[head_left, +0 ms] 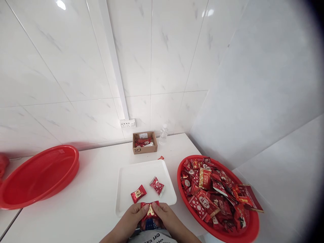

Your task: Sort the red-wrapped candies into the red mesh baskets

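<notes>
Both my hands grip one red snack packet (pixel 150 210) with gold print, just in front of the tray's near edge. My left hand (pixel 134 217) pinches its left end, thumb on top. On the other end, my right hand (pixel 164 216) holds it the same way. Beyond them lies a white tray (pixel 128 173) bearing two more wrapped packets: a red and gold packet (pixel 138 193) near the middle and a dark pink packet (pixel 157 186) with white ends farther right. What the fingers do under the held packet is hidden.
A red basket (pixel 186 199) heaped with snack packets stands at the right. An oval red basin (pixel 37 179) sits at the left. Against the wall are a cardboard box (pixel 145 149) holding packets and a clear bottle (pixel 163 134). A small red packet (pixel 161 157) lies behind the tray.
</notes>
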Tool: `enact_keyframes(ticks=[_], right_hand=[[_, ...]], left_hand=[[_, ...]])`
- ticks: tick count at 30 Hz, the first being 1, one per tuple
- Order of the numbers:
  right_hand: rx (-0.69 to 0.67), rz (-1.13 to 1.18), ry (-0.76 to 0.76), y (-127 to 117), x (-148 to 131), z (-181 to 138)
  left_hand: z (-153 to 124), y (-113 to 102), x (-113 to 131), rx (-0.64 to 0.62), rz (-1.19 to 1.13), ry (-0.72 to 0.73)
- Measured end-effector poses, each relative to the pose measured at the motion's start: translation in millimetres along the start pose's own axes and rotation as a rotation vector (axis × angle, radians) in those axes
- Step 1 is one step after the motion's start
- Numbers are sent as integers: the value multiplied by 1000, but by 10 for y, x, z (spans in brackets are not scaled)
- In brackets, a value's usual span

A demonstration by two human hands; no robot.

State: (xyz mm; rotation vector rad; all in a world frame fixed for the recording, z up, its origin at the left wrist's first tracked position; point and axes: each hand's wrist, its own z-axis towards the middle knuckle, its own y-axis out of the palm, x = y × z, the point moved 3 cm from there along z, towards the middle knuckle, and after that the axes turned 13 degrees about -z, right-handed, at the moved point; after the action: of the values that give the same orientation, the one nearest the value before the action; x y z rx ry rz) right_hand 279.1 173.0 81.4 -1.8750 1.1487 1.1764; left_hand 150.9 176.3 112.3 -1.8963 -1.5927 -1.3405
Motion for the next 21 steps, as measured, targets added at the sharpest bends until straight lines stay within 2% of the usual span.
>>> enact_keyframes(ticks=[7, 12, 21], right_hand=[[45, -51, -107, -39, -153, -56], [49, -33, -74, -35, -94, -28], [-5, -19, -24, -26, 24, 6]], left_hand=[[8, -28, -61, -24, 170, 47], [37, -6, -113, -11, 71, 18], [87, -20, -139, -48, 36, 69]])
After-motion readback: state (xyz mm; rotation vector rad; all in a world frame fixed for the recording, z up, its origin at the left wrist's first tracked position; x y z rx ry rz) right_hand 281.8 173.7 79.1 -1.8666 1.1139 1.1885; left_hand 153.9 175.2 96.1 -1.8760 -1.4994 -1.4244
